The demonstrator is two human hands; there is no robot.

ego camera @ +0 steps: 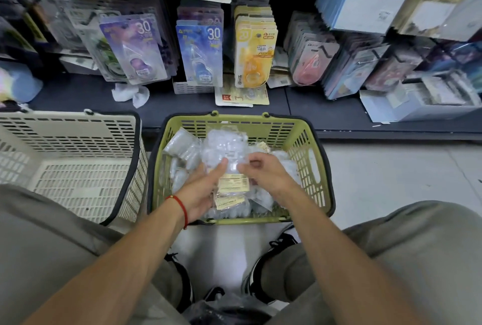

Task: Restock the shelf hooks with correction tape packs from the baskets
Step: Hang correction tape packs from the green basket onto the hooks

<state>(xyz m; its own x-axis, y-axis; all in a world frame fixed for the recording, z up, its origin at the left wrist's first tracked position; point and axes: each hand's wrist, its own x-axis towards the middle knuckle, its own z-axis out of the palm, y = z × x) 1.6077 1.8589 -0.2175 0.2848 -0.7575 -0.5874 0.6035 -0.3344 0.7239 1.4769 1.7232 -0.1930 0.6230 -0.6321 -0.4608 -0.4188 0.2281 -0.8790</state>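
Both hands work over the green basket (315,168), meeting at one clear pack (229,165). Left hand (200,191), red string bracelet (180,206) at the wrist, holds that pack from below with the thumb laid up its front. Right hand (263,170) has fingers curled in, pinching the pack's right edge at about the same height. I cannot tell how firmly either grip closes; the plastic blurs the fingertips.

Largest to smallest, as I see it:

- Dark shelf (78,95) runs across the top, with hooks full of hanging carded packs.
- Cream basket (78,168) sits on the floor to the left, just beside the green one, its slatted bottom bare.
- Green basket sits on the floor against the shelf base, between my knees, heaped with clear packs.
- Hanging rows: purple "30" packs (135,48), blue "30" packs (200,53), yellow packs (254,56), pink packs (307,66) further right.
- One yellow card (242,96) lies flat on the shelf under the yellow row.
- Crumpled white wrapper (130,95) lies on the shelf below the purple packs.

Pack in hand: transparent bubbled plastic, glossy, contents washed out. A cream paper label (233,183) with a barcode sits on its lower part, just below my thumb. Similar labelled packs lie beneath it in the basket.
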